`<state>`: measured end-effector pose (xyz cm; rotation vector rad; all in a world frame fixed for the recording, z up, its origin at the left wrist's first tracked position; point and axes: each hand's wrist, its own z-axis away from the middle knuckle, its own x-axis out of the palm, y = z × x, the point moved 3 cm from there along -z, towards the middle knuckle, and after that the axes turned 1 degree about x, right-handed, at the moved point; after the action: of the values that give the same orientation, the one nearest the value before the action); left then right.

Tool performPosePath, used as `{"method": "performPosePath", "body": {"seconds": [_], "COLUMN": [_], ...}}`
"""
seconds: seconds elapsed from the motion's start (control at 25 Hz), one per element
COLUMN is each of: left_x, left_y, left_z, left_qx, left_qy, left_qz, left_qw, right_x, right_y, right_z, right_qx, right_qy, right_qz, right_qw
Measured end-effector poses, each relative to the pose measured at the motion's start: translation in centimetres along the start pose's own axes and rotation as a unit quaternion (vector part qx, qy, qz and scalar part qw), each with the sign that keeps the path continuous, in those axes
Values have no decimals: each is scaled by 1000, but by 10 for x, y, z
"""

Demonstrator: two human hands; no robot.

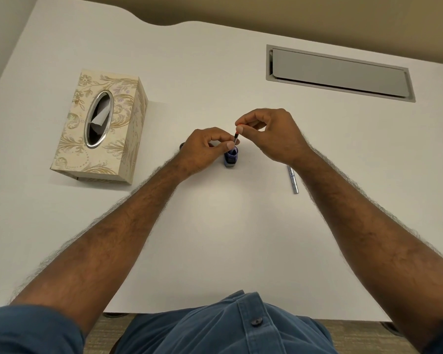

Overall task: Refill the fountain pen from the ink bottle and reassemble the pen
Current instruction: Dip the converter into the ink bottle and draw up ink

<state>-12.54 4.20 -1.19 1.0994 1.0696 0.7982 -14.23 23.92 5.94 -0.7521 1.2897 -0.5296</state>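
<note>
A small blue ink bottle stands open on the white table at the centre. The pen's front section with its converter stands upright with its lower end inside the bottle mouth. My left hand pinches the lower part of that section. My right hand pinches the red top end of the converter between thumb and forefinger. The silver pen barrel lies on the table to the right, partly under my right wrist. A dark round object, perhaps the bottle cap, peeks out behind my left hand.
A patterned tissue box stands at the left. A grey cable hatch is set into the table at the back right. The table's front edge is near my blue shirt.
</note>
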Motion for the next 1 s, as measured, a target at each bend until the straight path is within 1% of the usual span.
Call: {"method": "performPosePath", "body": {"seconds": [0.2, 0.36, 0.48, 0.76, 1.0], "left_x": [1, 1, 1, 2, 3], "left_y": [1, -3, -3, -3, -3], "left_z": [1, -1, -1, -4, -2], "left_qx": [11, 2, 3, 10, 10], "left_qy": [6, 4, -9, -11, 1], "left_qz": [-9, -3, -9, -22, -2], "left_qw": [1000, 1000, 1000, 1000, 1000], "right_x": [4, 5, 3, 2, 4], "right_y": [4, 5, 4, 3, 2], "right_z": [1, 2, 2, 4, 5], "right_qx": [20, 30, 28, 15, 20], "right_qy": [20, 20, 21, 13, 43], "right_qz": [-25, -43, -44, -25, -38], "right_qw": [999, 998, 998, 999, 998]}}
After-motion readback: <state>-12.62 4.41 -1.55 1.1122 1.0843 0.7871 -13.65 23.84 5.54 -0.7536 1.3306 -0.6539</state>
